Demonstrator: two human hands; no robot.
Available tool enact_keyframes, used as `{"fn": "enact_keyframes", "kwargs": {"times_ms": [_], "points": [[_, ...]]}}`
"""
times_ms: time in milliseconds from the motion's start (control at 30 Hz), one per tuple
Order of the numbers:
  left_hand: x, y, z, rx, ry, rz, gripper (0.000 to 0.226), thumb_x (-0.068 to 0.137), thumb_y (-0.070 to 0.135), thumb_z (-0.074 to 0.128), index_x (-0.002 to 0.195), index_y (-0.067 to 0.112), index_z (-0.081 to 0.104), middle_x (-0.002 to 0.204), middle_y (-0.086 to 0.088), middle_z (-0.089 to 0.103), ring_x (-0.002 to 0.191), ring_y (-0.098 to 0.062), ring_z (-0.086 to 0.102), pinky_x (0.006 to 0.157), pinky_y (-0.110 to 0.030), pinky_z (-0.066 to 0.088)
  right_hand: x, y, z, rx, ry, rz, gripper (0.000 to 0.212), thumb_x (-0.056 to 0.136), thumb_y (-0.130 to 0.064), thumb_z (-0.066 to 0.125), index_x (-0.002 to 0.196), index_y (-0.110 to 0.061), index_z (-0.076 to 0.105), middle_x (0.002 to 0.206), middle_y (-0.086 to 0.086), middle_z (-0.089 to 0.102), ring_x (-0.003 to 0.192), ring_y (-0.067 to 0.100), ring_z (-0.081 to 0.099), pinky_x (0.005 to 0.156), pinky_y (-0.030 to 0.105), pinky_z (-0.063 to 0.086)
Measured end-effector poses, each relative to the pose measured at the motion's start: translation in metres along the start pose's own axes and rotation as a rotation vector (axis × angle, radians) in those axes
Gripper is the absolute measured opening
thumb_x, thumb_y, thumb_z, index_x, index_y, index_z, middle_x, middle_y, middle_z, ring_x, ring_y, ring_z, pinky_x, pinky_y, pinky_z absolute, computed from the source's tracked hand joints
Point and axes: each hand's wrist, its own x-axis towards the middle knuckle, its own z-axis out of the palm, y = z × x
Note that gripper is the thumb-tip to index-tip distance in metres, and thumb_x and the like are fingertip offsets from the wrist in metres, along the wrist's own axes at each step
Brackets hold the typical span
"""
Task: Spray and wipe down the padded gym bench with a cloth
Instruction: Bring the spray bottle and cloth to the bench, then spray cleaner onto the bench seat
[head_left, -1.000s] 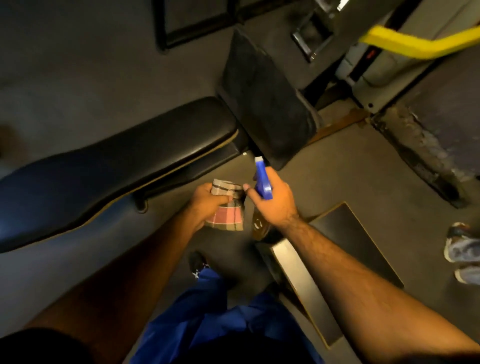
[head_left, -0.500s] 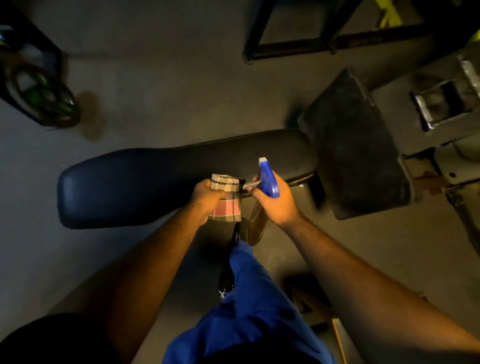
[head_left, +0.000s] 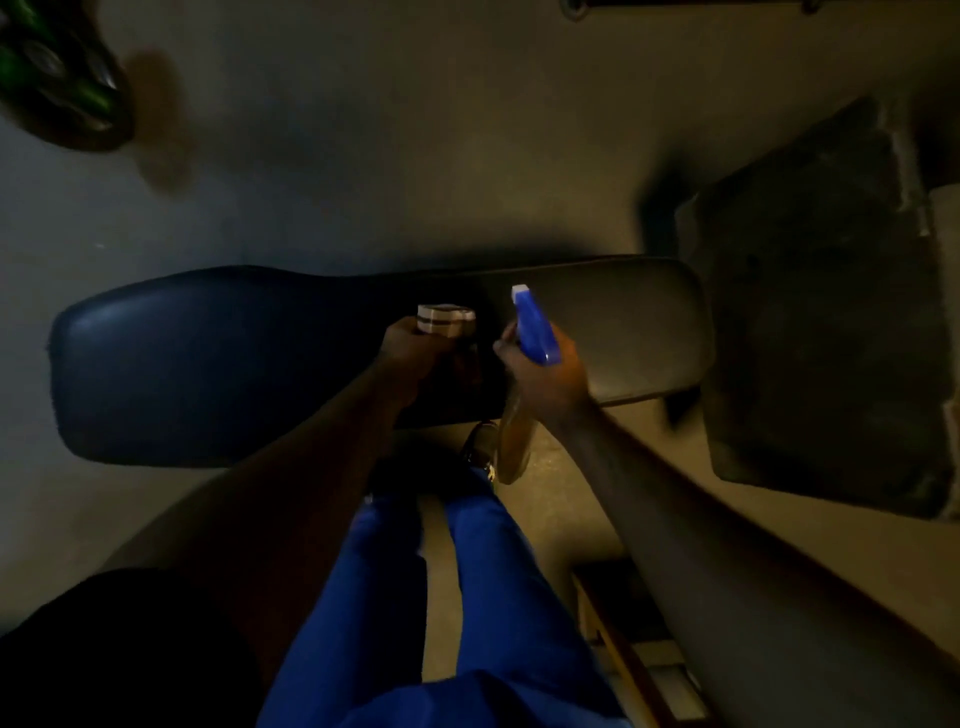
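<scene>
Change: both hands, earlier at the near edge of the bench (head_left: 218, 364), are now over its padded top; the bench fills more of the middle of the frame.
Left hand (head_left: 410, 348): arm reaches up from the lower left, grip curled around a folded checked cloth (head_left: 444, 319) over the bench's middle.
Right hand (head_left: 545, 374): arm comes from the lower right, grip wrapped around the neck of a spray bottle (head_left: 535, 327).
Bottle: blue head and white nozzle point toward the top of the frame; body hangs down past the near edge.
Bench: long axis runs left to right.
Legs: blue trousers (head_left: 488, 597) at bottom centre.
</scene>
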Motion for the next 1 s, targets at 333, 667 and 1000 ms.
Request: {"fn": "enact_keyframes", "kwargs": {"times_ms": [333,667,1000], "points": [[0.113,-0.018,0.004,0.209,0.15,-0.123,0.033,0.09,0.031,0.069,0.117,0.013,0.063,0.108,-0.005,0.068,0.079,-0.012,0.067,0.051,-0.022,0.052,0.084,0.021,0.009,0.0,0.022,0.031,0.015,0.097,-0.012,0.061,0.088,-0.025,0.06,0.077,-0.007,0.058,0.073,0.005,0.059,0.075,0.025,0.05],[0.097,-0.025,0.004,0.842,0.373,0.013,0.082,0.073,0.054,0.073,0.138,0.019,0.036,0.135,-0.011,0.043,0.12,-0.029,0.047,0.097,-0.044,0.045,0.078,0.019,0.02,-0.068,0.012,0.078,0.007,0.096,-0.022,0.065,0.096,-0.026,0.06,0.082,-0.007,0.059,0.077,0.01,0.06,0.074,0.027,0.048],[0.04,-0.022,-0.078,0.922,0.224,0.123,0.067,0.085,0.057,0.06,0.138,0.019,0.042,0.136,-0.008,0.046,0.117,-0.023,0.05,0.098,-0.044,0.046,0.038,-0.012,0.087,-0.104,-0.076,0.094,0.01,0.095,-0.025,0.068,0.1,-0.032,0.064,0.094,-0.01,0.068,0.091,0.006,0.067,0.083,0.027,0.053]]}}
